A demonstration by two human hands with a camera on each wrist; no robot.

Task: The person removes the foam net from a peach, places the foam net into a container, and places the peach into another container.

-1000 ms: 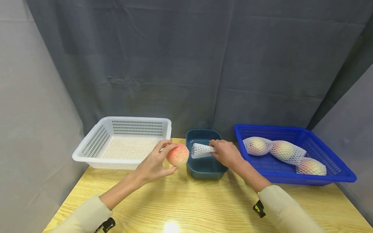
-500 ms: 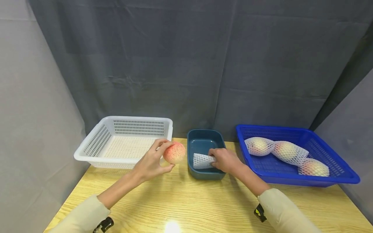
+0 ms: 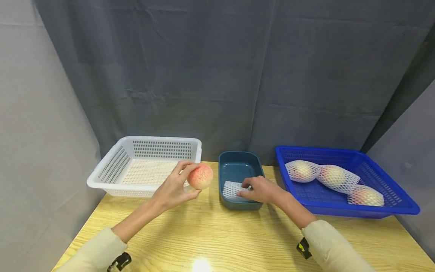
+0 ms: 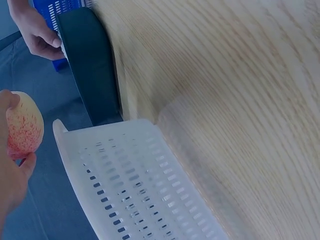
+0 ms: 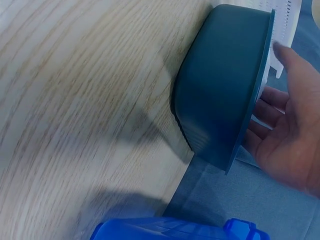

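Observation:
My left hand (image 3: 174,189) pinches a pink and cream peach (image 3: 200,176) between thumb and fingers, above the table just right of the white basket's near corner. The left wrist view shows the same peach (image 4: 24,125) at its left edge. A white foam fruit net (image 3: 232,190) lies flat in the teal bin (image 3: 234,206). Over the bin's right side is my right hand (image 3: 259,190), thumb and fingers spread apart, by the net's right end. In the right wrist view its fingertips (image 5: 270,112) dip past the bin's rim, partly hidden.
A white slotted basket (image 3: 119,187) stands at the left. At the right, a blue basket (image 3: 350,209) contains three peaches (image 3: 333,176) in white foam nets. The wooden table (image 3: 217,238) runs up to a grey cloth backdrop (image 3: 210,75).
My right hand lowered the foam net into the teal bin and released it, its fingers parting. My left hand moved slightly left with the peach.

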